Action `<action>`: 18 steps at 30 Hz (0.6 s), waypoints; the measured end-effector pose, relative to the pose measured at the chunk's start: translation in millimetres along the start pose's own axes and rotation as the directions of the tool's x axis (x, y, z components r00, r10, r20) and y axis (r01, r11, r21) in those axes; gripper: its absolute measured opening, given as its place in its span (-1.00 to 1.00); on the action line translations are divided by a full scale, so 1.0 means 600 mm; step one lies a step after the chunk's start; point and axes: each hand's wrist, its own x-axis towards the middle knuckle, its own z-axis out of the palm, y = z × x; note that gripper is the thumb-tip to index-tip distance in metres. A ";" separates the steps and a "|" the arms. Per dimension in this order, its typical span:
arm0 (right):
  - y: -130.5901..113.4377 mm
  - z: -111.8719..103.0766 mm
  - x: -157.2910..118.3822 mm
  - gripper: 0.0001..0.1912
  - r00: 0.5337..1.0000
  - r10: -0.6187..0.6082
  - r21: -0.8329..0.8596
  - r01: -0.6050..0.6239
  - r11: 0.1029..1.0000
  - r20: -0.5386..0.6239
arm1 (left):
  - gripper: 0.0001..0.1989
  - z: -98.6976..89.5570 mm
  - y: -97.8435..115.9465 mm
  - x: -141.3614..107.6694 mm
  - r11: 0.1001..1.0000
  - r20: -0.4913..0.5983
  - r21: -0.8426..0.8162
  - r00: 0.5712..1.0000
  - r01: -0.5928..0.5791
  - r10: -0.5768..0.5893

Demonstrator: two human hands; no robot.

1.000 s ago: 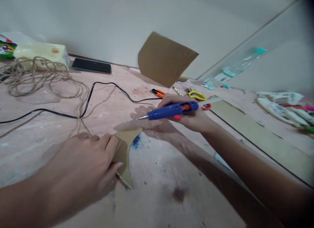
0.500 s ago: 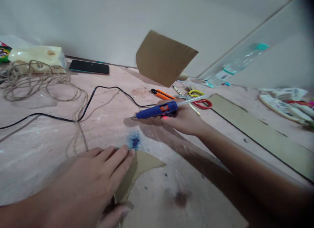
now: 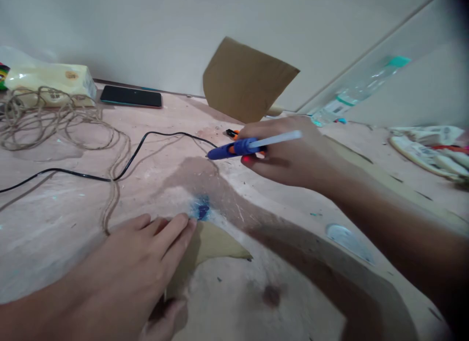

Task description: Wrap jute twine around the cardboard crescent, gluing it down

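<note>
In the head view my right hand [image 3: 286,150] grips a blue hot glue gun [image 3: 227,150], raised above the table. Its nozzle points left, a white glue stick [image 3: 280,139] juts from its rear, and a red light glows by my fingers. At the lower left, my left hand [image 3: 139,263] holds a cut piece of cardboard [image 3: 216,243], fingers over its top and thumb on the near side. Part of that cardboard is hidden under my palm. Just beyond my left fingertips a dark blue stain [image 3: 201,209] marks the table.
A black cord [image 3: 135,160] crosses a loose coil of twine [image 3: 66,121] on the left. Behind lie a phone [image 3: 131,96] and a tissue pack [image 3: 54,82]. Another cardboard piece [image 3: 249,79] leans at the wall. A plastic bottle [image 3: 362,94] tilts at the right; an orange-handled cutter [image 3: 232,133] is mostly covered.
My right hand has lifted the glue gun up and slightly right, now covering the scissors and most of the cutter. My left hand stays on the cardboard piece, nearly unmoved.
</note>
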 end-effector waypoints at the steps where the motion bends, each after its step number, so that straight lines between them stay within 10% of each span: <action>1: -0.001 -0.003 -0.003 -0.93 1.000 -0.017 0.011 0.017 1.000 -0.008 | -0.30 0.000 -0.004 -0.001 1.000 -0.032 -0.019 0.999 -0.016 0.016; 12: -0.033 0.075 -0.073 -0.82 0.935 0.099 0.396 0.047 0.917 -0.341 | -0.45 0.000 -0.109 0.010 0.902 -0.228 -0.362 0.961 -0.234 0.157; 18: -0.042 0.103 -0.116 -0.84 0.922 -0.042 0.559 0.270 0.784 -0.386 | -0.53 -0.006 -0.113 0.010 0.904 -0.204 -0.331 0.956 -0.271 0.212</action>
